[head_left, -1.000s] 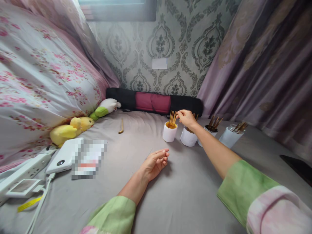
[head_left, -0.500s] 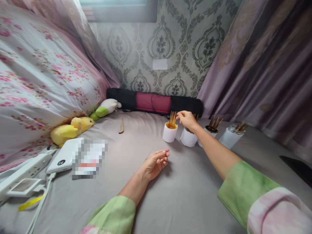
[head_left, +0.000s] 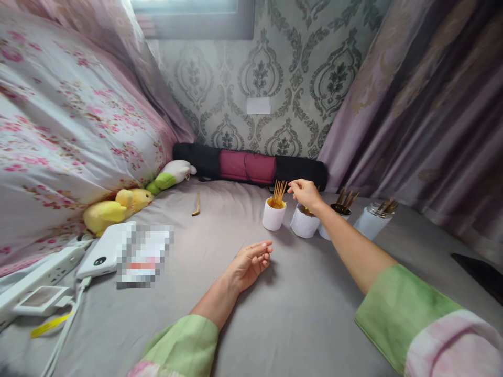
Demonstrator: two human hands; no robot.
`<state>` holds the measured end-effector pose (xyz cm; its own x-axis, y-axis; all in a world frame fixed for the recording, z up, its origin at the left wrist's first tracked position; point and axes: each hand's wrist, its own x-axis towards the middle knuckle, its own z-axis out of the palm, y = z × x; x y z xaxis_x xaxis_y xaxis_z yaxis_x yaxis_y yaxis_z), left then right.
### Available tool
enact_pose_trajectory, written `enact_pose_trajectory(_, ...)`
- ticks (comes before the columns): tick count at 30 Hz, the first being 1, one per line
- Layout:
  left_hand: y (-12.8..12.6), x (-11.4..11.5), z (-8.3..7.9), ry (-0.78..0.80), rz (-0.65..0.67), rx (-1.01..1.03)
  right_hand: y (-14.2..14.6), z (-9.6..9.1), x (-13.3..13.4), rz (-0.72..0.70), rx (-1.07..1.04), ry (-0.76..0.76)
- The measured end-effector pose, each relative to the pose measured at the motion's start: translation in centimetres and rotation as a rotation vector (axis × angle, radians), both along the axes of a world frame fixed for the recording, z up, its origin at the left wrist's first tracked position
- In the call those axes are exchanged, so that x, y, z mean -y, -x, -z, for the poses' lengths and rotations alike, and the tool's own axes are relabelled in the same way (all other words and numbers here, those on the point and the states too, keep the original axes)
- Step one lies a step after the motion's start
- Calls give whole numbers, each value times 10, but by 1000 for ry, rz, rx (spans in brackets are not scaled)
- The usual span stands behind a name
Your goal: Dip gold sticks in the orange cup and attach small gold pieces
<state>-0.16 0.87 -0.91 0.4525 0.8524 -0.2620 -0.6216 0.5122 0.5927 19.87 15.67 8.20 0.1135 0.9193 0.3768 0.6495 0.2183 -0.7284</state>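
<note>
My right hand [head_left: 304, 192] reaches out over a row of white cups on the grey bedsheet [head_left: 275, 314]. Its fingers are pinched together just right of the golden sticks in the leftmost cup [head_left: 273, 214]; nothing shows between them. The hand hovers above the second cup [head_left: 303, 222], which also holds sticks. My left hand [head_left: 249, 264] lies on the sheet nearer me, palm up, fingers loosely curled and apart, holding nothing.
Two more stick-filled cups [head_left: 370, 220] stand to the right. A single golden stick [head_left: 195, 204] lies on the sheet at left. Plush toys [head_left: 113, 207], a power bank [head_left: 104, 251] and a power strip [head_left: 35, 277] sit at left. A black-and-red roll [head_left: 251, 166] lines the wall.
My right hand has drawn slightly right, away from the sticks in the leftmost cup. My left hand has stayed put.
</note>
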Motion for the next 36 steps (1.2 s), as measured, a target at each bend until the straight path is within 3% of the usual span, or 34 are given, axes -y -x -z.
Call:
enact_pose_trajectory(19, 1, 1, -2, -9, 0, -7, -12, -1, 36, 7, -185, -57)
enact_pose_trajectory(28, 0, 1, 0, -8, 0, -5, -2, 4, 59, -39, -354, -31)
enact_pose_trajectory(36, 0, 1, 0, -3, -18, -8, 12, 18, 80, -89, -455, 18)
